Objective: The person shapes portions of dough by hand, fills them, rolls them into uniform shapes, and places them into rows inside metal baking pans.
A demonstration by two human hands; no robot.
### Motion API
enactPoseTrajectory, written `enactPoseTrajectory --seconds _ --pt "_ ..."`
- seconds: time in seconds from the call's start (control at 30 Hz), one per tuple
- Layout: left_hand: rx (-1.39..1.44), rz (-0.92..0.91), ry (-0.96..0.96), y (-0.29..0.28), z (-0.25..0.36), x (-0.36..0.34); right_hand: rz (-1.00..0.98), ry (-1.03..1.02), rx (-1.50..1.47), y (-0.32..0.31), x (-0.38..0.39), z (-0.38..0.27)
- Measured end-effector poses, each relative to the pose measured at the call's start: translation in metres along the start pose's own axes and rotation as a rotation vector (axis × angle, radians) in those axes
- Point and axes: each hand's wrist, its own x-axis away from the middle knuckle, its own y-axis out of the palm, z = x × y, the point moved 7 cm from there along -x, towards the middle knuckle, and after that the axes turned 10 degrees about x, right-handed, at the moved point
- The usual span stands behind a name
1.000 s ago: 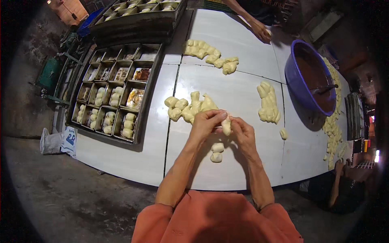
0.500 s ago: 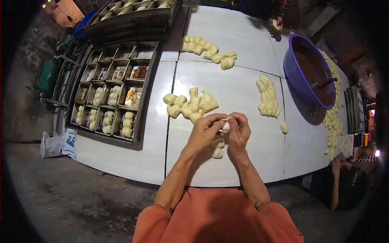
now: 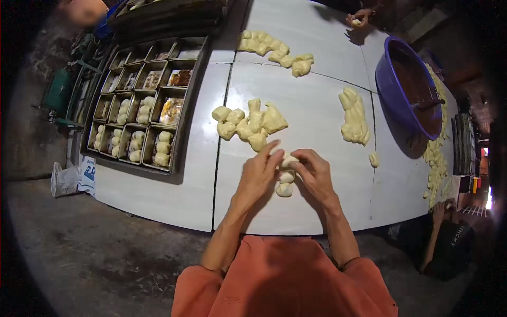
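Between my hands is a pale dough ball point(image 3: 288, 159), held between the fingertips just behind two more balls. My left hand point(image 3: 257, 177) has its curled fingers against the ball's left side. From the right, my right hand point(image 3: 315, 177) grips it with thumb and bent fingers. The middle dough ball point(image 3: 286, 176) and the nearest dough ball point(image 3: 284, 190) form a short row on the white table point(image 3: 253, 214) between my wrists. Just beyond my fingertips lies a cluster of yellowish dough pieces point(image 3: 244, 128).
At left stands a metal tray of baking tins point(image 3: 177, 145), some holding rows of dough balls. More dough pieces point(image 3: 355, 119) lie right of my hands and a dough strip point(image 3: 259, 43) farther back. A purple basin point(image 3: 385, 79) with brown filling stands right. Another person's hand point(image 3: 360, 18) is far right.
The pinched dough ball has come down toward the two balls, making a row. My hands have spread slightly apart around it. The whole view has shifted slightly.
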Motion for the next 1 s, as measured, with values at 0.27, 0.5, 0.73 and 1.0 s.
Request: enactPoseTrajectory --seconds 0.27,0.5,0.73,1.0 --pt "-0.107 -0.152 -0.099 -0.001 -0.024 0.052 -0.368 0.258 0.427 0.0 0.009 0.005" --pt "-0.322 0.126 0.192 -0.026 0.004 0.026 -0.056 0.004 0.476 0.002 -0.072 0.003" --pt "-0.757 0.247 0.661 -0.023 0.047 -0.042 -0.29 -0.378 0.681 0.029 -0.143 0.006" --pt "-0.726 0.045 0.619 0.0 0.038 -0.067 -0.216 0.333 -0.547 0.016 -0.1 0.041"
